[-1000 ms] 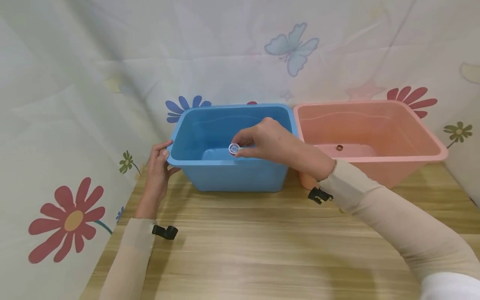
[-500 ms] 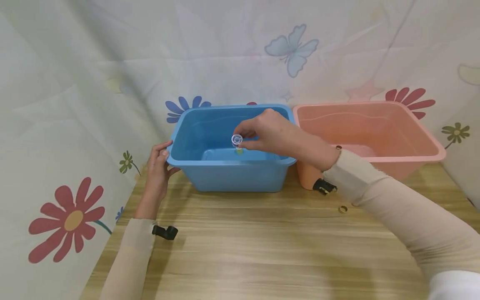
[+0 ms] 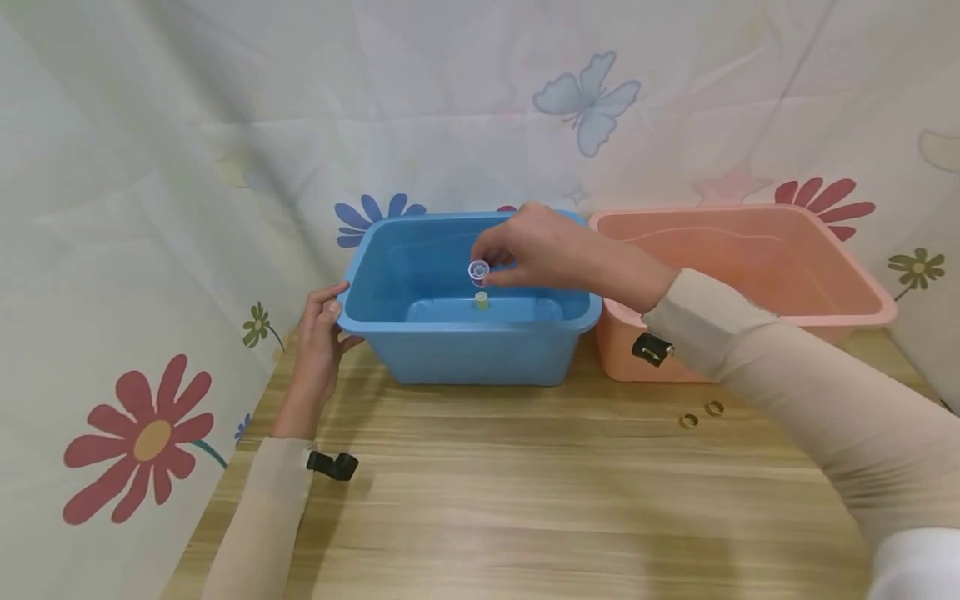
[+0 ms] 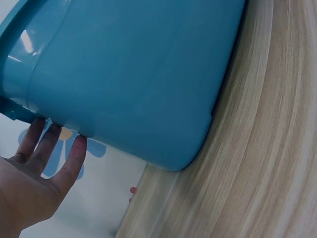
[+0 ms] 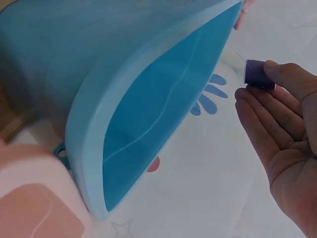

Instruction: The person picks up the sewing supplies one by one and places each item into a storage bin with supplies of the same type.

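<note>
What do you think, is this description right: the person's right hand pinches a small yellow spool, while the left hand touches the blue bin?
Not quite: the small spool is purple, not yellow, as the right wrist view shows. The rest is right: the right hand pinches it, and the left hand touches the blue bin.

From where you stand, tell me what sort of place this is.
Likely a makeshift indoor workspace: a wood-grain table, a blue bin beside a pink bin, and a flower-printed cloth backdrop behind them.

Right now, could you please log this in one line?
right hand: pinches purple spool over blue bin | left hand: holds rim | inside: yellowish item
</note>
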A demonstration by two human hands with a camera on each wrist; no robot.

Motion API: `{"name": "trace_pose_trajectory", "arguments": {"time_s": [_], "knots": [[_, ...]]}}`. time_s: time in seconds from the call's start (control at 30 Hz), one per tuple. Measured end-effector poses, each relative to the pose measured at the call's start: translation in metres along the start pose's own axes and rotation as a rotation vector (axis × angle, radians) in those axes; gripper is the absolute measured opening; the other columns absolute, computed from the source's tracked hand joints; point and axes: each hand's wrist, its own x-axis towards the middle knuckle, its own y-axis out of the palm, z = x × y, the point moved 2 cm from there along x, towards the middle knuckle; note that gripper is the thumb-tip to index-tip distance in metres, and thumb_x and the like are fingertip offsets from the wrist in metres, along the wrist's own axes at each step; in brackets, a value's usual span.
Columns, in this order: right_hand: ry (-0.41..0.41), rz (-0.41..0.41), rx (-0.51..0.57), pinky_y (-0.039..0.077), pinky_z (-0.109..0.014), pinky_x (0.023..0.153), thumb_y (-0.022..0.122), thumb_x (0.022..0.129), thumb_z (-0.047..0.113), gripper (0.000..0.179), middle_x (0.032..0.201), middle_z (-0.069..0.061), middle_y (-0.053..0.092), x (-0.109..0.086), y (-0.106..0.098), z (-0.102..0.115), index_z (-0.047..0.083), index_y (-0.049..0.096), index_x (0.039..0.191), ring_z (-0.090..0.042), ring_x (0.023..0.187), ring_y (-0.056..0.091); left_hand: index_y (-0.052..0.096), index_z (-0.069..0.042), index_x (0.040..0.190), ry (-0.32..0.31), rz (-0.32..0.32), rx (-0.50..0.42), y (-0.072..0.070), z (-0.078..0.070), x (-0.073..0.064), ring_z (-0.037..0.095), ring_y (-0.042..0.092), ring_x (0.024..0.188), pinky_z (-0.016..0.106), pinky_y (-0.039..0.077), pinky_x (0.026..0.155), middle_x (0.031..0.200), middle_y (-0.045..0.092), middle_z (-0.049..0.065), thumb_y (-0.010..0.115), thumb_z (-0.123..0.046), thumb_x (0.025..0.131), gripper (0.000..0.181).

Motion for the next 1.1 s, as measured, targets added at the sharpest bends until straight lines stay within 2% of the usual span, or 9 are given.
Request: {"name": "trace_pose_trajectory", "arguments": {"time_s": [0.27,0.53,0.77,1.1], "knots": [[-0.008,0.06,-0.021,0.051,-0.025,0.08,0.071,0.084,0.02,0.016,0.088,0.002,0.071,0.008,0.002,-0.011,0.011,0.07,0.097,-0.006,0.082,0.067,0.047,-0.017,0.134,0.006,0.004,0.002,0.001,0.001,0.0,0.031,0.049,0.117,0.041,0.049,0.081,0.137,0.042,0.009,0.047,-0.029,0.097,0.038],[0.035,0.125,-0.027,0.052,-0.028,0.081,0.072,0.082,0.02,0.016,0.087,-0.001,0.072,0.013,0.002,-0.022,0.011,0.07,0.095,-0.012,0.083,0.068,0.046,-0.016,0.134,0.013,0.003,0.005,0.002,0.002,0.002,0.03,0.05,0.116,0.041,0.049,0.08,0.136,0.043,0.009,0.047,-0.03,0.097,0.039],[0.027,0.116,-0.101,0.053,-0.028,0.077,0.07,0.081,0.02,0.015,0.086,-0.001,0.072,0.021,-0.003,-0.032,0.011,0.072,0.093,-0.011,0.08,0.067,0.047,-0.017,0.134,0.014,0.001,0.006,0.002,0.002,0.002,0.03,0.05,0.116,0.042,0.048,0.08,0.136,0.044,0.009,0.047,-0.03,0.097,0.039],[0.026,0.082,-0.052,0.052,-0.026,0.075,0.069,0.081,0.021,0.014,0.084,0.001,0.072,0.038,-0.007,-0.039,0.014,0.074,0.091,-0.007,0.077,0.067,0.047,-0.018,0.134,-0.002,-0.008,0.012,0.002,0.002,0.002,0.029,0.049,0.118,0.042,0.049,0.081,0.138,0.043,0.007,0.048,-0.033,0.097,0.04]]}}
